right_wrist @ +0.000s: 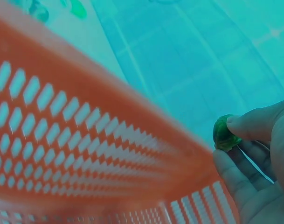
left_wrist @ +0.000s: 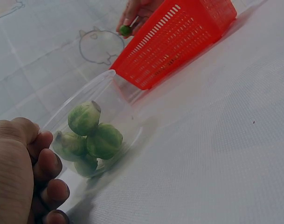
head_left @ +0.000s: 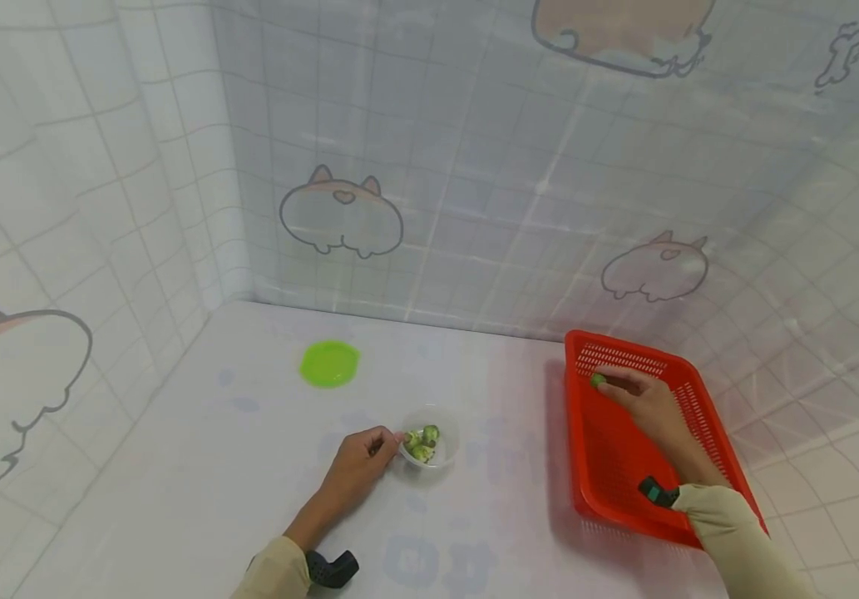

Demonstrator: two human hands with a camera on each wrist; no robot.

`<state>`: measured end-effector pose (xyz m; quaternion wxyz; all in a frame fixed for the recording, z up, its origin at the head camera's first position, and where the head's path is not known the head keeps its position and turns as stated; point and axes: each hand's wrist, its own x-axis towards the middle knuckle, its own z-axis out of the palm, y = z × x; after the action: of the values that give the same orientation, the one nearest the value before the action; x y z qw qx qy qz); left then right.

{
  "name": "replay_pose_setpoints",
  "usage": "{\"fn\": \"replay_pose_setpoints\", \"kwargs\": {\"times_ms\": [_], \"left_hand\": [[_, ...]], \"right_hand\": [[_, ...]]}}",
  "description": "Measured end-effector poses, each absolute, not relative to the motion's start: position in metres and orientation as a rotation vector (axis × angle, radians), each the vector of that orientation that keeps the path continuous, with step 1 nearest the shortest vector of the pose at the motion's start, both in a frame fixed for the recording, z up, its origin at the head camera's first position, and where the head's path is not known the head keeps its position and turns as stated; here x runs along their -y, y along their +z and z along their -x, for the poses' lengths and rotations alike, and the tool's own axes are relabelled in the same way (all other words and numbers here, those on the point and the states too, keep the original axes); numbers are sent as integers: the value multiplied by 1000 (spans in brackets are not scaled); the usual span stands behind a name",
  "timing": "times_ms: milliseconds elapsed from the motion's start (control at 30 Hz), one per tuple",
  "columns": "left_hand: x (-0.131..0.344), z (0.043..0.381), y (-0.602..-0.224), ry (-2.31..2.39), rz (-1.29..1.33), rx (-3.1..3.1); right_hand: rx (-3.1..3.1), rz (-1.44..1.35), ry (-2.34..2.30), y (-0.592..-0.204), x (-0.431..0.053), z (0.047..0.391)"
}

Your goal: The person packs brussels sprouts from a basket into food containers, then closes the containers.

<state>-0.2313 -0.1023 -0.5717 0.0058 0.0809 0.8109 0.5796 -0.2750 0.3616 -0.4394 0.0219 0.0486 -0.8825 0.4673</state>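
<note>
Between thumb and fingers, my right hand (head_left: 646, 405) pinches a small Brussels sprout (right_wrist: 225, 133) above the far left part of a red perforated basket (head_left: 581, 449). My left hand (head_left: 357, 466) grips the left rim of a clear round bowl (head_left: 450, 441) on the table. Several Brussels sprouts (left_wrist: 104, 141) lie heaped in that bowl, seen through its wall in the left wrist view. The left thumb and index finger meet at the rim, and the other fingers curl below it.
A bright green round lid (head_left: 329, 363) lies on the white table cover (head_left: 234, 466), behind and left of the bowl. Tile-patterned sheeting (head_left: 474, 183) with cartoon drawings rises at the back and both sides. The basket stands near the right side.
</note>
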Motion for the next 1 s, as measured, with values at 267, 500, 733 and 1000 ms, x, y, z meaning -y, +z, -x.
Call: {"fn": "replay_pose_setpoints", "kwargs": {"times_ms": [267, 500, 733, 1000], "left_hand": [[101, 229, -573, 1823, -271, -2539], [99, 227, -573, 1824, -268, -2537], [102, 229, -576, 1819, -279, -2543], [102, 230, -573, 1829, -291, -2536]], "right_hand": [[2682, -272, 1546, -434, -324, 268], [2691, -406, 1656, -436, -281, 263], [2702, -542, 1778, -447, -238, 263], [2711, -659, 1808, -459, -200, 262]]}}
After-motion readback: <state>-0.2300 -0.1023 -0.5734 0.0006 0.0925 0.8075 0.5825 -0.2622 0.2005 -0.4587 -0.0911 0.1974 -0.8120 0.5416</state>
